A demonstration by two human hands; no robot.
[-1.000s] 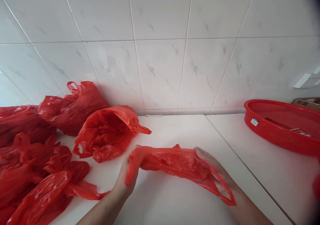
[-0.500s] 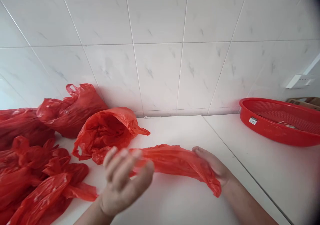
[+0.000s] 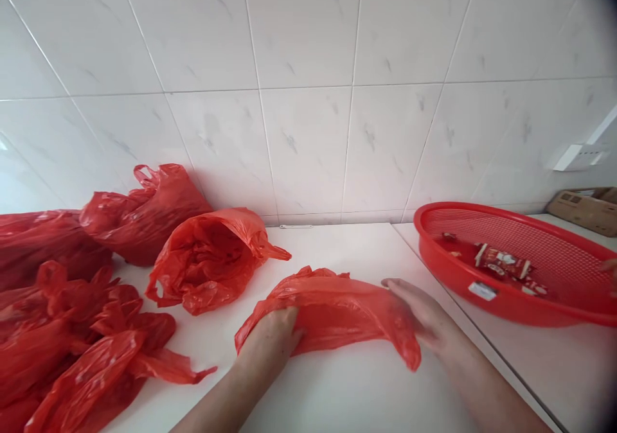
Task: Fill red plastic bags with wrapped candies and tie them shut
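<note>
A thin red plastic bag (image 3: 337,298) lies sideways over the white tabletop, its mouth gaping toward me. My left hand (image 3: 272,336) is at the left side of that mouth, fingers curled in against the film and partly hidden by it. At the bag's other end, my right hand (image 3: 419,311) is closed on the film, with one digit showing above and the rest behind the plastic. Just behind, another red bag (image 3: 212,253) rests on its side with its mouth open.
Several stuffed red bags (image 3: 139,221) crowd the left side. On the right, a red mesh basket (image 3: 457,285) holds a few red-and-white packets (image 3: 504,261); another person's hand (image 3: 611,269) shows at its right rim. Behind it are a cardboard box (image 3: 585,209) and the tiled wall (image 3: 308,150).
My left hand has gone from open in the air to the bag's mouth, which is wider now. The basket has shifted left and toward me, tilting so its packets show.
</note>
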